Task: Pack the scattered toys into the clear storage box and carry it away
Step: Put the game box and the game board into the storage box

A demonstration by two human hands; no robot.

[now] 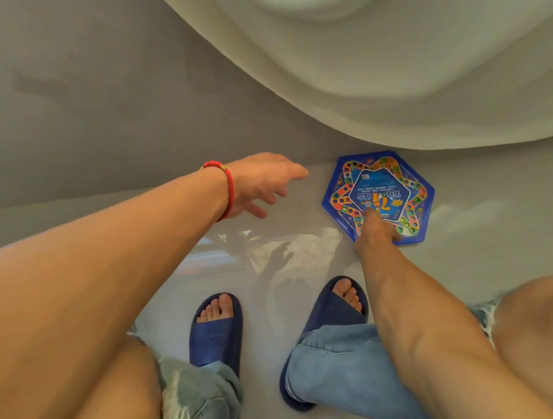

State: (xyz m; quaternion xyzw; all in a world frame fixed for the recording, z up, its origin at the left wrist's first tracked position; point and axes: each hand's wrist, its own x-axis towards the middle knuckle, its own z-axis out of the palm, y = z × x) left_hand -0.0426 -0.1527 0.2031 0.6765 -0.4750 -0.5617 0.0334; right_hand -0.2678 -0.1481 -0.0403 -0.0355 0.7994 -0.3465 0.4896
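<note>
A blue hexagonal board game (391, 179) with a coloured star track lies flat on the glossy pale floor, close to a hanging cream cloth. My right hand (376, 228) reaches down onto its near edge, fingertips touching the board; whether it grips the edge I cannot tell. My left hand (261, 183), with a red bracelet at the wrist, hovers above the floor to the left of the board, fingers spread and relaxed, holding nothing. The clear storage box is not in view.
A cream cloth (389, 62) drapes down at the top right, its hem just behind the board. A grey wall or panel (90, 106) fills the upper left. My feet in dark blue slippers (215, 329) stand on the floor below the hands.
</note>
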